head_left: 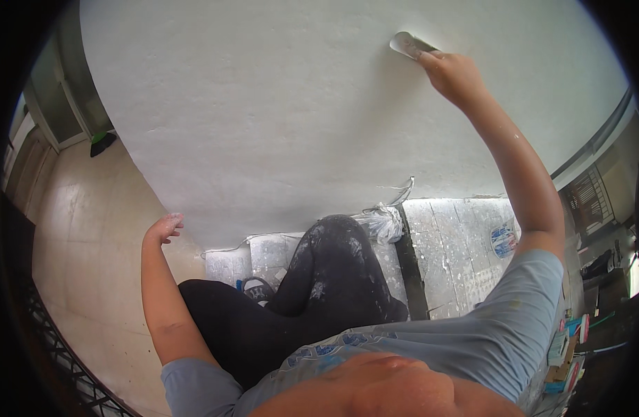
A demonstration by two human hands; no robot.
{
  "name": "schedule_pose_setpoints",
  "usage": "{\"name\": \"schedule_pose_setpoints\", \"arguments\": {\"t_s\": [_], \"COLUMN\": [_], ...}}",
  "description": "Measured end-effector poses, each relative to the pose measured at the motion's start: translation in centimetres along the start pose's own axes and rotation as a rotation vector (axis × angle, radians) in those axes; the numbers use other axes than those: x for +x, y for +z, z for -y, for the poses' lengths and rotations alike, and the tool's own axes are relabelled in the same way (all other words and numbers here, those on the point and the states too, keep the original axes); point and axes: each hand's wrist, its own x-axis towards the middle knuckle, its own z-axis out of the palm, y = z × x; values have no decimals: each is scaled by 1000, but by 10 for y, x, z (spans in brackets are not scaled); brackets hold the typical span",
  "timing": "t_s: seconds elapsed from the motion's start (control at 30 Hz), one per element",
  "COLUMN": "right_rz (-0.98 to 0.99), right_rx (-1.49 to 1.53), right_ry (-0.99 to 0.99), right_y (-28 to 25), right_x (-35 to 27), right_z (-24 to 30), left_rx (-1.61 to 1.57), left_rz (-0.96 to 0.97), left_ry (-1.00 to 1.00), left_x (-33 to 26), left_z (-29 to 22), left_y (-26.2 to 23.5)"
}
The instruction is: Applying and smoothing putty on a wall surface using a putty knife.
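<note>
High on the white plastered wall [284, 104], my right hand [444, 71] grips a flat, pale grey, round-ended hand tool [405, 45]. The tool lies against the wall surface, and its exact kind is hard to make out. My fingers wrap its lower right end. Far to the left, my left hand [166, 228] hangs beside the wall's lower left edge. White dust covers its fingertips. Its fingers are loosely bent and apart, with nothing in them.
A knotted clear plastic bag [383, 224] and loose wires [408, 187] sit at the wall's foot. Dusty grey boards [448, 264] lie below. A green broom head [102, 143] stands far left on the tiled floor [83, 229]. Boxes and tools [566, 358] crowd the lower right.
</note>
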Motion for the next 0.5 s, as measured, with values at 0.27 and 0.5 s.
{"name": "schedule_pose_setpoints", "arguments": {"t_s": [0.27, 0.5], "right_rz": [143, -476], "right_rx": [-137, -80], "right_ry": [44, 329], "right_y": [10, -47], "right_x": [10, 61], "right_z": [-4, -65], "left_rx": [-19, -17], "left_rz": [-15, -3], "left_ry": [5, 7], "left_x": [-7, -9], "left_z": [1, 1], "left_y": [-3, -3]}}
